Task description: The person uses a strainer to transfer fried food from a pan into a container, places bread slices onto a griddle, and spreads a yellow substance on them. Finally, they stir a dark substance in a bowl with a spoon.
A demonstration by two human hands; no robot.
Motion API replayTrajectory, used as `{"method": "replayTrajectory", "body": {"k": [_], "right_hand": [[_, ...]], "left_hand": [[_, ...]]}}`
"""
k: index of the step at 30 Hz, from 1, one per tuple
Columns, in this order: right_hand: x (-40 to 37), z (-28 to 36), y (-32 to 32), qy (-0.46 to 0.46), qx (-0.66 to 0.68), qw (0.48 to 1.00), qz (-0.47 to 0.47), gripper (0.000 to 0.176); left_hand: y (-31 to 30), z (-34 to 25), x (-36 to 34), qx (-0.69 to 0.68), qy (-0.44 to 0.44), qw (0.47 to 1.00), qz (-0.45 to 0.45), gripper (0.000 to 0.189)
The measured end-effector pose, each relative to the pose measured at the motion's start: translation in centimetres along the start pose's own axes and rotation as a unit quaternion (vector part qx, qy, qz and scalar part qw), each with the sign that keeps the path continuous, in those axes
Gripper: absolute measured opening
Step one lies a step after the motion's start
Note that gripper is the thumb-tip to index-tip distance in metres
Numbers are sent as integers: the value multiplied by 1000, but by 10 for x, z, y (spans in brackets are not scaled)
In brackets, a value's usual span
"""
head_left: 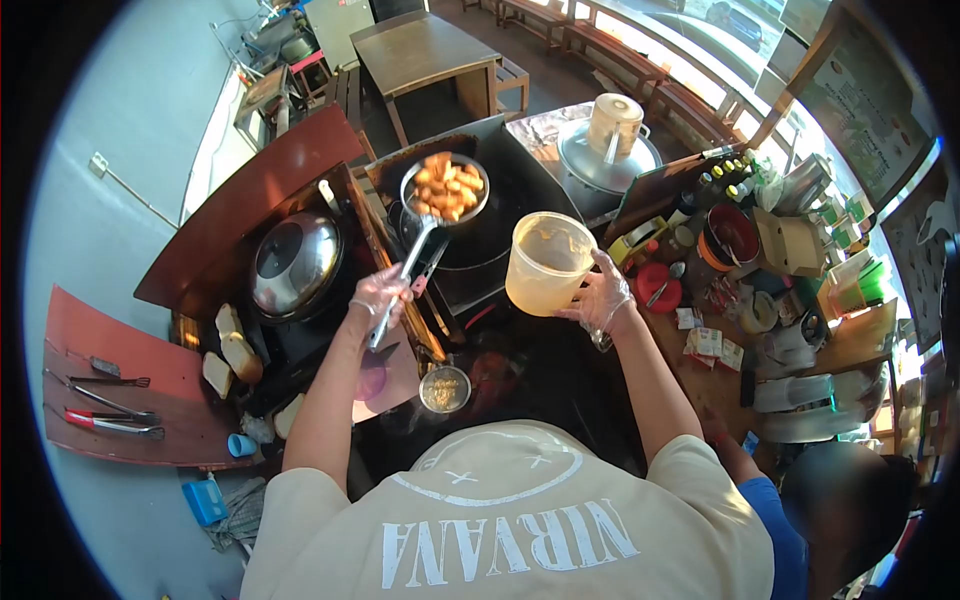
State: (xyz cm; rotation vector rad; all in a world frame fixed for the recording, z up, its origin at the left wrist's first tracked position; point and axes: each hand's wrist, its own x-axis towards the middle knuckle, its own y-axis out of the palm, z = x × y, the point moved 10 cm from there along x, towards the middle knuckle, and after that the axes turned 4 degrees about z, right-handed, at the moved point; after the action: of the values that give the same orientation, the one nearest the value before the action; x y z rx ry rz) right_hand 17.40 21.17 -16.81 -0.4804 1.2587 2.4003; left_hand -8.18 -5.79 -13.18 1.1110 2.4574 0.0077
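My left hand (383,295), in a clear plastic glove, is closed around the long metal handle of a strainer (427,232). Golden-brown fried pieces (446,188) fill its round basket, which is held above the dark cooking station (515,195). In my right hand (606,294), also gloved, is a translucent yellowish plastic tub (545,270), gripped by its right side. The tub is tilted slightly, with its open mouth up and residue on the inner wall. It sits to the right of the strainer, apart from it. A pair of tongs (430,268) lies just beside the strainer handle.
A lidded pan (296,265) and bread (238,352) are at left. Below my hands is a small bowl of crumbs (444,389). A large lidded pot (608,165) stands back right. Bottles, packets and a red bowl (657,287) crowd the right counter. A person in a blue sleeve (775,510) is lower right.
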Motion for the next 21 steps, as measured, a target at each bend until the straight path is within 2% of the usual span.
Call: {"method": "replayTrajectory", "body": {"k": [2,5,8,11,13,16,17,21], "right_hand": [[0,-1,1,-2,1,1000,-2,97],[2,-4,-1,-4,10,1000,-8,96],[0,-6,-1,-14,15,999,-29,98],[4,-8,-2,-8,31,999,-18,99],[4,-6,3,-15,18,1000,-18,102],[6,-1,6,-30,10,999,-25,102],[8,1,8,-36,8,999,-23,102],[14,2,12,-42,4,999,-27,102]], "left_hand": [[-4,-21,3,-12,47,998,49,53],[13,-56,-17,-19,63,997,41,54],[9,-39,-12,-20,84,996,37,53],[-2,12,9,8,18,1000,21,48],[2,27,13,10,-34,998,43,49],[5,44,11,-28,-49,997,58,47],[7,48,12,13,-54,996,65,46],[11,46,12,3,-67,996,54,45]]}}
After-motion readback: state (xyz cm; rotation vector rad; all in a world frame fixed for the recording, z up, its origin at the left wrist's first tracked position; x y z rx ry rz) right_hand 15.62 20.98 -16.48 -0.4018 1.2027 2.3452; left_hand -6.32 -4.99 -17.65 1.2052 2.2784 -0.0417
